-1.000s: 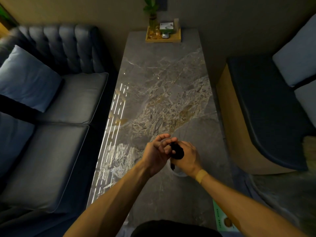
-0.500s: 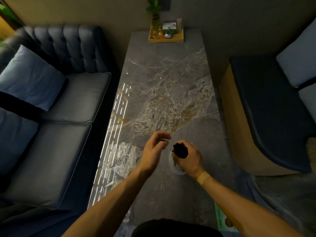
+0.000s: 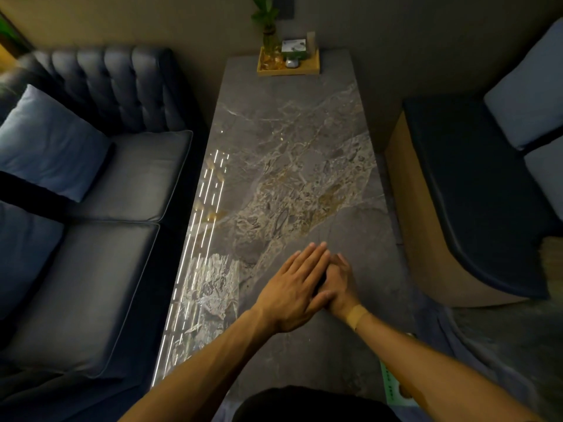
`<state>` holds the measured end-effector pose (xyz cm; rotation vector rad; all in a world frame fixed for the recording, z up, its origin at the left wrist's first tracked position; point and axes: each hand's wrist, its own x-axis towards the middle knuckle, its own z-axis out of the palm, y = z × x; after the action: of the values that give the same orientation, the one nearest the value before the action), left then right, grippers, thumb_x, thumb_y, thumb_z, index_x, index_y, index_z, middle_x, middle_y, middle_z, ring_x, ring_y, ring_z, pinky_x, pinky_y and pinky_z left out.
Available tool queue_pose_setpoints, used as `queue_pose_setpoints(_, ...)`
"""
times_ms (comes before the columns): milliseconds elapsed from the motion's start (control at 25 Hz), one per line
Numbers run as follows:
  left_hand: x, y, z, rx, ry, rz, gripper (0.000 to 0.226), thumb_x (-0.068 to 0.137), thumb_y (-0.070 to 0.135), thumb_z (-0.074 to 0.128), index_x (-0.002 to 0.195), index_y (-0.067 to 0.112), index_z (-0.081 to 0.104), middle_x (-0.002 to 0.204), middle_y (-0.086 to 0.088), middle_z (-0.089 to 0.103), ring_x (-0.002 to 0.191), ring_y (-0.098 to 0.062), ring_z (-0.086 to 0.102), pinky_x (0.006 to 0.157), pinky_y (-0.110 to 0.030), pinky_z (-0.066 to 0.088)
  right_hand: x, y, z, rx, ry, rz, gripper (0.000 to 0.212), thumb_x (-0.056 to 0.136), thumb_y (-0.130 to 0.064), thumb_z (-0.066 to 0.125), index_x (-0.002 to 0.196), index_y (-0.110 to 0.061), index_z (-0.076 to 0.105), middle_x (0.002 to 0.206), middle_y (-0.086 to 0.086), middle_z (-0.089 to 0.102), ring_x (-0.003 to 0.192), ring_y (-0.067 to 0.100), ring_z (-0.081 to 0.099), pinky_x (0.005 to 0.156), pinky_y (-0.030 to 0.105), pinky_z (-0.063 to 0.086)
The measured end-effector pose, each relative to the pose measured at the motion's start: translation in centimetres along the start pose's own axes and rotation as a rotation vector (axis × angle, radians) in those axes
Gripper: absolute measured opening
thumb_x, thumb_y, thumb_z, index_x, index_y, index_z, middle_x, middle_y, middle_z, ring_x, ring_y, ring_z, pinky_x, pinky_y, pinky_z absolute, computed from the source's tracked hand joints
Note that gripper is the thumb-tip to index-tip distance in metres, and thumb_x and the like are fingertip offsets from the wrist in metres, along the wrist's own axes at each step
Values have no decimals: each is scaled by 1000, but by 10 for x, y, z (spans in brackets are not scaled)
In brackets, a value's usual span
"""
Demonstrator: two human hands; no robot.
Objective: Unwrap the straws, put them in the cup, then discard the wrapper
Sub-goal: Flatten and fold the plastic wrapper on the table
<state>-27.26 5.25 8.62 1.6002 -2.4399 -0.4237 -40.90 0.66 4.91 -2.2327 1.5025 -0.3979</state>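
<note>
Both hands over the near half of a long marble table (image 3: 292, 123). Left hand (image 3: 292, 287) flat, fingers straight and together, palm down, laid across the right hand (image 3: 338, 284). Right hand mostly hidden beneath; fingers pointing away, a dark sliver (image 3: 322, 277) showing between the two hands (straws, cup or shadow, cannot tell). Cannot tell whether the right hand grips anything. Tan plaster (image 3: 357, 315) on the right wrist. Cup and wrapper not made out anywhere; hidden, if there at all.

Table running straight away from the body, narrow, long edges left and right. Bare stone beyond the fingertips all the way to a wooden tray (image 3: 288, 70) at the far end, against the wall. On the tray: a plant in a glass vase (image 3: 268, 44), a small box (image 3: 293, 45), a small grey item (too small to name). Streaks of reflected light along the left edge.

Left of the table, just beside it, a dark tufted sofa (image 3: 122, 178) with a blue cushion (image 3: 51, 141). Right of it, a bench (image 3: 457, 208) with a dark seat pad and wooden base, pale cushions (image 3: 530, 95) at the back. Narrow gap of floor between table and bench. A green-printed card (image 3: 388, 385) at the near right table edge, beside the right forearm.
</note>
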Motion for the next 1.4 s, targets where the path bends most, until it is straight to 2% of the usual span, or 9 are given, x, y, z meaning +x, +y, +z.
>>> queue_pose_setpoints(240, -4, 0, 4, -23, -7, -3, 74, 98, 62, 21, 155, 22, -4, 164, 0, -4, 150, -11, -14, 120, -27, -10, 0, 1, 5, -61, 8, -46, 63, 79, -35, 66, 136, -12, 52, 133, 16, 60, 128, 31, 51, 109, 44, 35)
queue_pose_setpoints(400, -5, -4, 5, -122, 24, -106, 71, 97, 62, 25, 155, 24, 9, 164, -2, 13, 151, -15, 4, 122, -34, 14, -2, 0, -7, 12, -180, -18, 80, 75, -46, 61, 145, -19, 34, 149, 7, 39, 145, 25, 20, 117, 48, 20)
queue_pose_setpoints(560, -8, -12, 3, -502, 57, -279, 80, 87, 59, 55, 151, 44, 10, 161, 14, 14, 143, -3, 20, 109, -19, 26, -3, -6, -17, 58, -263, 72, 98, 66, -45, 73, 143, -23, 16, 154, 6, 23, 148, 27, 0, 117, 61, 0)
queue_pose_setpoints(680, -9, -16, 5, -928, 55, -431, 95, 77, 38, 73, 145, 59, 11, 148, 30, 25, 133, -2, 35, 98, -18, 37, -5, -9, -17, 28, -317, 92, 104, 66, -48, 71, 144, -22, 8, 157, 10, 17, 148, 31, -9, 112, 67, -11)
queue_pose_setpoints(760, -11, -18, 8, -1015, 39, -472, 101, 73, 31, 78, 142, 63, 11, 136, 41, 31, 126, 0, 44, 91, -15, 43, -5, -8, -15, 12, -356, 88, 112, 62, -57, 69, 147, -22, 4, 159, 6, 11, 148, 30, -13, 110, 67, -15)
queue_pose_setpoints(840, -13, -20, 10, -940, 29, -457, 103, 72, 38, 79, 144, 60, 10, 135, 41, 32, 125, 2, 44, 93, -12, 40, -5, -5, -14, -11, -363, 67, 119, 59, -65, 67, 149, -24, 2, 161, 0, 5, 148, 29, -15, 109, 66, -17)
queue_pose_setpoints(1040, -2, -12, 5, -520, 61, -432, 93, 75, 70, 58, 150, 41, 11, 154, 4, 34, 133, -12, 41, 101, -29, 40, -9, 11, -17, -9, -322, 56, 123, 56, -72, 69, 150, -28, 5, 162, -6, 1, 148, 22, -15, 115, 63, -10)
queue_pose_setpoints(1160, 9, -1, 8, -306, 123, -392, 76, 84, 67, 44, 148, 32, 23, 151, 3, 37, 131, -16, 43, 98, -32, 44, -13, 21, -18, -22, -331, 71, 133, 50, -76, 70, 151, -28, -3, 162, -6, -4, 148, 23, -16, 115, 61, -9)
queue_pose_setpoints(1400, 15, -4, 18, -305, 218, -411, 42, 96, 46, 46, 132, 25, 47, 136, 3, 48, 115, -15, 54, 81, -22, 45, -18, 36, -19, -5, -361, 85, 130, 49, -74, 70, 150, -32, 0, 161, -8, 5, 149, 20, -9, 117, 61, -2)
